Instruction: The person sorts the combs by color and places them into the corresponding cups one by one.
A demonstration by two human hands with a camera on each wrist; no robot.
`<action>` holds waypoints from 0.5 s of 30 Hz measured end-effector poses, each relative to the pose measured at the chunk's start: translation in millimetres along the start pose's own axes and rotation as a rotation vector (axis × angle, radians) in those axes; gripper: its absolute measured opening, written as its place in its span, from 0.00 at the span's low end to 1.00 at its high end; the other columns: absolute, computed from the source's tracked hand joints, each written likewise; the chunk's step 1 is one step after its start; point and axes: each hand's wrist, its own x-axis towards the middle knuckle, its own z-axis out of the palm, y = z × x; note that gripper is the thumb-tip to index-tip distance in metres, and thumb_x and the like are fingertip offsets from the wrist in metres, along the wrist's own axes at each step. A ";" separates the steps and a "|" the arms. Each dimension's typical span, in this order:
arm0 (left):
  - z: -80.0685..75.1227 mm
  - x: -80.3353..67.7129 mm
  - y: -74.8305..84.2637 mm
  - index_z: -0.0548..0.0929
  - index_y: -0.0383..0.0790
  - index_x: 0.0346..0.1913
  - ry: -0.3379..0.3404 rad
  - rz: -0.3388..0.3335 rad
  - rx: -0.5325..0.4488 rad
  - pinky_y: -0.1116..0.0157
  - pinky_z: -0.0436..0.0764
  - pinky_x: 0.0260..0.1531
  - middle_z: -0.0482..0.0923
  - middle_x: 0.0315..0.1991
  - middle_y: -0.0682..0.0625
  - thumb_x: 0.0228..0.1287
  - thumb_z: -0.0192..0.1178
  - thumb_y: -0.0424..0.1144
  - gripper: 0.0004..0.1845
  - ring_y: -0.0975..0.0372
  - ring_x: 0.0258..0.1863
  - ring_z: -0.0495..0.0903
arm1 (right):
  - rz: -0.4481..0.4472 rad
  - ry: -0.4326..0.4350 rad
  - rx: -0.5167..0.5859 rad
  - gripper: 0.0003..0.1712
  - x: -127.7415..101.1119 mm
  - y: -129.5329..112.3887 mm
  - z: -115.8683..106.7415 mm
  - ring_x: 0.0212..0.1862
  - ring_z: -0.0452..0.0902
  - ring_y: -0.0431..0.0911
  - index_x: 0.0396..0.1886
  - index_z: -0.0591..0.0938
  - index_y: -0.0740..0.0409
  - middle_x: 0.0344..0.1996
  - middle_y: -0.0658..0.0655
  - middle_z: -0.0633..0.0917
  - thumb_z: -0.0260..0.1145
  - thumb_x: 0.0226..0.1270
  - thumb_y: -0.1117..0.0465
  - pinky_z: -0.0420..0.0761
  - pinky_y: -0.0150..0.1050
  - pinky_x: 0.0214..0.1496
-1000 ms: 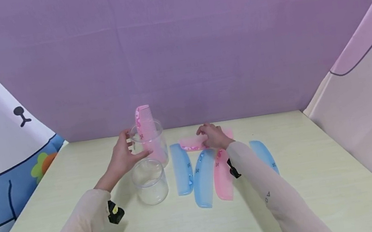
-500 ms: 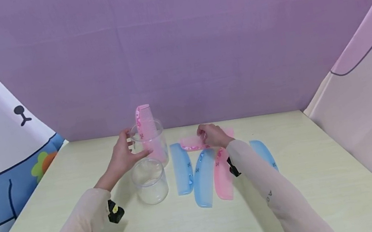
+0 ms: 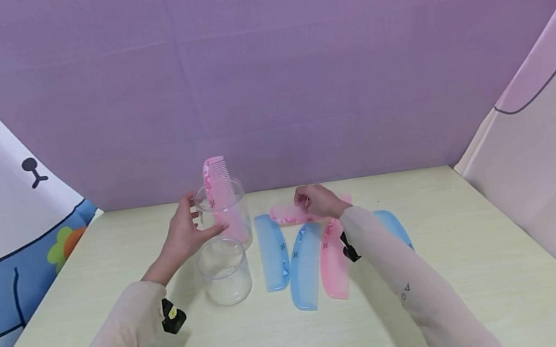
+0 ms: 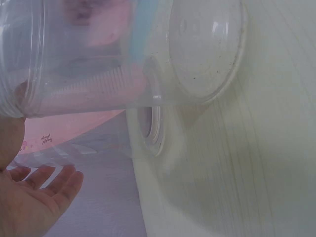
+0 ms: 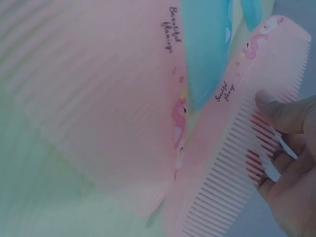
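My left hand (image 3: 184,235) grips the far clear jar (image 3: 224,212), a pink comb upright inside; my right hand (image 3: 317,201) pinches another pink comb (image 3: 287,214) lying behind the row on the table (image 3: 283,342).

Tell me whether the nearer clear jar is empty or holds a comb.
Empty: the nearer clear jar shows only table through its walls, while the pink comb stands in the farther jar.

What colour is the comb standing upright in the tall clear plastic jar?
Pink. The upright comb in the clear plastic jar held by the left hand shows best in the head view.
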 end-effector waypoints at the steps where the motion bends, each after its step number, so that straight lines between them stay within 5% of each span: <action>1: 0.1 0.0 0.0 0.48 0.35 0.68 0.001 0.000 0.000 0.47 0.75 0.51 0.60 0.62 0.34 0.46 0.71 0.44 0.52 0.41 0.55 0.69 | -0.007 0.003 -0.004 0.12 -0.4 0.0 -1.0 0.40 0.72 0.47 0.39 0.79 0.60 0.36 0.55 0.79 0.58 0.57 0.76 0.79 0.38 0.47; 15: 1.0 0.1 -0.6 0.48 0.35 0.68 0.000 -0.013 -0.007 0.47 0.75 0.51 0.60 0.62 0.34 0.46 0.71 0.44 0.52 0.41 0.56 0.69 | 0.025 0.032 0.165 0.15 2.0 -5.1 -17.7 0.40 0.72 0.48 0.41 0.77 0.62 0.36 0.57 0.78 0.56 0.56 0.79 0.80 0.37 0.45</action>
